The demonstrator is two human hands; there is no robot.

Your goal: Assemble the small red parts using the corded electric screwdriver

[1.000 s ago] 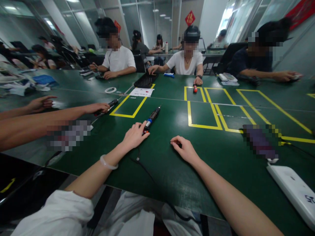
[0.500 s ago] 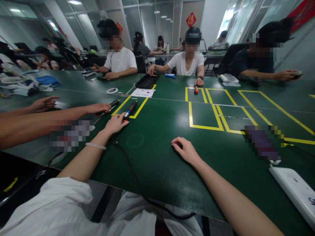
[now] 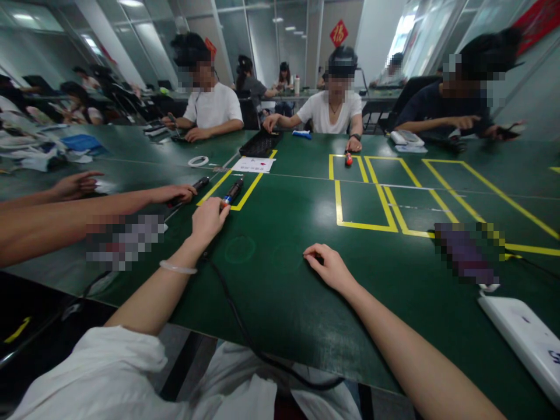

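My left hand (image 3: 208,217) reaches forward over the green table (image 3: 280,274) and is closed on the rear end of a black-and-blue corded tool (image 3: 231,193). The tool lies on the table and points away from me, its tip across a yellow tape line. Its black cord (image 3: 245,338) trails back to the table's near edge. My right hand (image 3: 329,267) rests on the table, fingers curled loosely inward with nothing visible in them. A pale bangle (image 3: 177,268) sits on my left wrist.
A neighbour's arms (image 3: 87,210) stretch in from the left, one hand on a black tool (image 3: 192,188). Yellow tape rectangles (image 3: 361,198) mark the table. A white device (image 3: 522,341) lies near right, a black tray (image 3: 259,143) and paper (image 3: 252,164) farther off. Several people sit opposite.
My left hand has slid the corded tool from the middle of the table to the left and forward onto the yellow tape line. My right hand has stayed put.
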